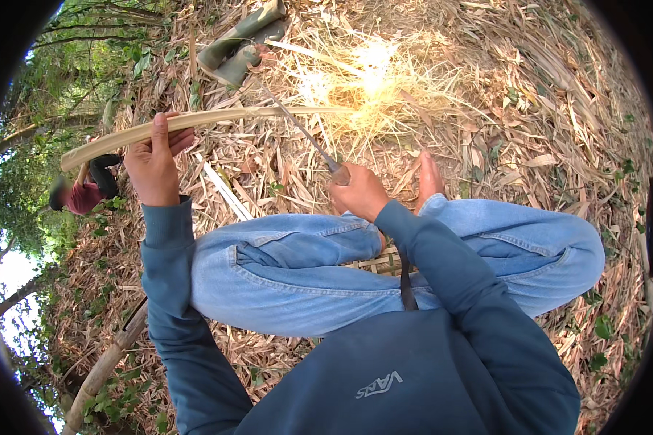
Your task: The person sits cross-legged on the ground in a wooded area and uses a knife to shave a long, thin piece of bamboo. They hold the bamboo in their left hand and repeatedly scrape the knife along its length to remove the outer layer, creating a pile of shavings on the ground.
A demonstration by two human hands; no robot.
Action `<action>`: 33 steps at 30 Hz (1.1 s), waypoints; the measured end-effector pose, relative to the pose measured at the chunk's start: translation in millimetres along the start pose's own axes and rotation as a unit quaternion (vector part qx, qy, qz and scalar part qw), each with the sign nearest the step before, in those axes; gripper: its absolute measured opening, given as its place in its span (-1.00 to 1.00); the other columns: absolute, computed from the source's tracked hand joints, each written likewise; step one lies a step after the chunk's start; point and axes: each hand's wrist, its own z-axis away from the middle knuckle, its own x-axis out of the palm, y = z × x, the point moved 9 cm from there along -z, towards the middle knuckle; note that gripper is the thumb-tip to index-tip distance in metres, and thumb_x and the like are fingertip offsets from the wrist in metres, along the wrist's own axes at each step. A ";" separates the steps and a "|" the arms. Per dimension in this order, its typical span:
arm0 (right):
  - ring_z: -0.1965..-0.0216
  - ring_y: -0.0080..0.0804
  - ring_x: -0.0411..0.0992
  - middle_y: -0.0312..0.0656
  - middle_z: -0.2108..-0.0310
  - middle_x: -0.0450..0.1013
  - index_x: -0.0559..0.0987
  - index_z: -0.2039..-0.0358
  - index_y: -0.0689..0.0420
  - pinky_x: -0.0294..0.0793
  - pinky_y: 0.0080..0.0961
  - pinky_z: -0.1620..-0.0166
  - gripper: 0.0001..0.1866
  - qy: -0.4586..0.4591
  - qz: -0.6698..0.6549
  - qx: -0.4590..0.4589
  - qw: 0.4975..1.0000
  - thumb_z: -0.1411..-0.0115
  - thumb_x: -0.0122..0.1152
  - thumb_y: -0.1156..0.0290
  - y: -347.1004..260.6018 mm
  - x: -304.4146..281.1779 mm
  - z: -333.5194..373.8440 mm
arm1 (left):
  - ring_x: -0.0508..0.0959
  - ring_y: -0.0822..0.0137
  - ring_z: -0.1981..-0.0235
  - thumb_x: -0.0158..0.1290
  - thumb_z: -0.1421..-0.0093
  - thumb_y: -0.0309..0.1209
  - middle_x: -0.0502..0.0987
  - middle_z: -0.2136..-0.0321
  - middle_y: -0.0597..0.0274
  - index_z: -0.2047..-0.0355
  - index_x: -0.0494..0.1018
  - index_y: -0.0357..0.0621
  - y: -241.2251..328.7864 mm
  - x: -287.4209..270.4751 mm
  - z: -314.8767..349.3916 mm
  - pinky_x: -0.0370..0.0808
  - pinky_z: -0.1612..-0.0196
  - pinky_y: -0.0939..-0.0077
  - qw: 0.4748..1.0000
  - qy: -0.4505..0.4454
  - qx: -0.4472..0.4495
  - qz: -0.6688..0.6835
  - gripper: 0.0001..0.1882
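Note:
My left hand grips a long pale bamboo strip near its thick end, with the thumb along its face. The strip slants rightward over the ground, its thin far end lost in glare. My right hand is closed round the handle of a long, narrow knife. The blade points up and to the left, and its middle passes at the strip; whether they touch I cannot tell. Beneath the strip's far end lies a heap of fine pale shavings, partly washed out by sunlight.
Green rubber boots lie beyond the strip. Two pale split strips rest by my left knee. A wooden pole stands at lower left. Dry leaves cover the ground. Another person is farther off at the left.

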 end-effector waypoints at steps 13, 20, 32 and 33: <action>0.44 -0.09 0.50 0.03 0.50 0.49 0.52 0.40 0.19 0.45 -0.27 0.35 -0.73 -0.052 0.048 -0.060 0.996 0.03 0.21 0.25 -9.6 7.1 0.8 | 0.61 0.27 0.43 -0.08 -0.30 -0.31 0.55 0.42 -0.02 0.26 0.47 -0.47 0.1 0.0 3.4 0.62 0.36 0.53 1.000 0.002 -0.006 -0.012 -0.65; 0.39 -0.04 0.50 0.07 0.52 0.49 0.50 0.39 0.17 0.47 -0.23 0.27 -0.79 -0.030 0.071 0.040 0.996 0.01 0.14 0.33 15.6 -3.5 -3.5 | 0.61 0.28 0.44 -0.06 -0.29 -0.32 0.55 0.42 -0.01 0.26 0.47 -0.47 -4.8 -7.6 2.1 0.62 0.35 0.53 0.998 0.035 -0.038 -0.019 -0.66; 0.42 0.00 0.48 0.06 0.50 0.48 0.50 0.43 0.22 0.43 -0.24 0.33 -0.73 0.014 0.096 0.029 0.995 0.01 0.19 0.26 31.4 -8.1 -6.7 | 0.61 0.24 0.39 -0.04 -0.28 -0.30 0.55 0.34 0.00 0.19 0.45 -0.48 -0.9 -3.9 0.8 0.63 0.33 0.50 1.000 -0.001 -0.003 -0.003 -0.63; 0.43 0.00 0.48 0.06 0.51 0.48 0.50 0.43 0.21 0.44 -0.24 0.34 -0.73 -0.004 0.096 0.020 0.995 0.01 0.19 0.25 32.4 -4.6 -7.6 | 0.61 0.26 0.41 -0.04 -0.28 -0.31 0.55 0.37 0.00 0.21 0.46 -0.47 -4.5 -4.7 2.4 0.63 0.34 0.51 1.000 0.006 -0.023 -0.004 -0.65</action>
